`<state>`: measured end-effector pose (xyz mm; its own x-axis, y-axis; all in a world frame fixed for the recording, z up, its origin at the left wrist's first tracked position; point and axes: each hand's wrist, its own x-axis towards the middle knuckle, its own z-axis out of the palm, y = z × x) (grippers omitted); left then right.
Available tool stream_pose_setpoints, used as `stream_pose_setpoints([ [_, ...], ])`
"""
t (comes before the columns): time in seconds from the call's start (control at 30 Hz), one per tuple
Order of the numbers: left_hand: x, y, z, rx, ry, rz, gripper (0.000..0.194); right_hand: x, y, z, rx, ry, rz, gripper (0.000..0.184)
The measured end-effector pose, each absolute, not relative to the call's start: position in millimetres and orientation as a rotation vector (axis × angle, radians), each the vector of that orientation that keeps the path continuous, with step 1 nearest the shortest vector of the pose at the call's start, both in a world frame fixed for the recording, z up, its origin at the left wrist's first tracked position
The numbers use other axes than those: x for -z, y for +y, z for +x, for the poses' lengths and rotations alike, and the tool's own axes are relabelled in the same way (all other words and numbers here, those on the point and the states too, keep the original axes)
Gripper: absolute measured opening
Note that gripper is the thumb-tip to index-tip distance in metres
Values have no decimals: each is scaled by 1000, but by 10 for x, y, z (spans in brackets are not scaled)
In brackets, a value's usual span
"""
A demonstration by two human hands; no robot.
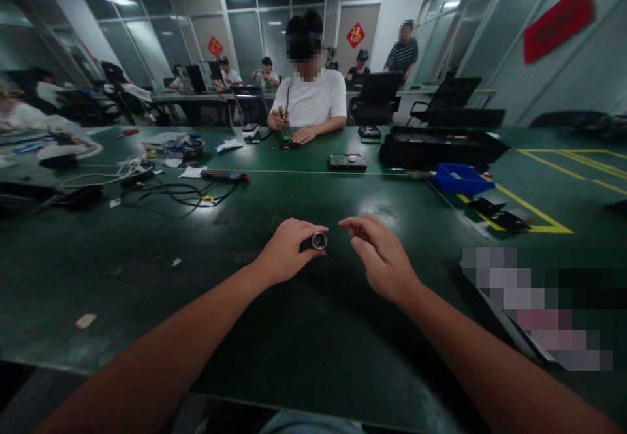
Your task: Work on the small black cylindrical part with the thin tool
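Dark green and smooth, a long tabletop point(147, 258) is stretching from side to side. At left, thin black cables point(185, 192) are lying in loose loops. Near the middle, the left hand point(288, 251) is clasping a dark, round cylinder with a silver metal end point(319, 241), which is facing the camera. Just right of the cylinder, the right hand point(383, 256) is hovering, thumb and forefinger apart; a speckled patch by its fingers is showing too small to name. Farther right, a blue plastic bin point(461, 179) is resting.
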<state>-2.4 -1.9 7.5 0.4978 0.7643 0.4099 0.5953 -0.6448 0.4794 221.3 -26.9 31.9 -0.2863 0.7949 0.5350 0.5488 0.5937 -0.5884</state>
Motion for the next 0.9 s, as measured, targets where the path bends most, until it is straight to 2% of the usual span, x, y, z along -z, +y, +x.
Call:
stream_pose_setpoints([
  [0.23,-12,49,-60,-1089,1338,2321,37,-350,-319,2178,-291,-1951,-1117,25],
  [0.6,-32,53,-61,-1068,1403,2255,36,-282,-363,2173,-271,-1722,-1153,26],
  [0.9,8,76,-69,-1072,1361,2278,39,-251,-329,2168,-159,-1793,-1114,24],
])
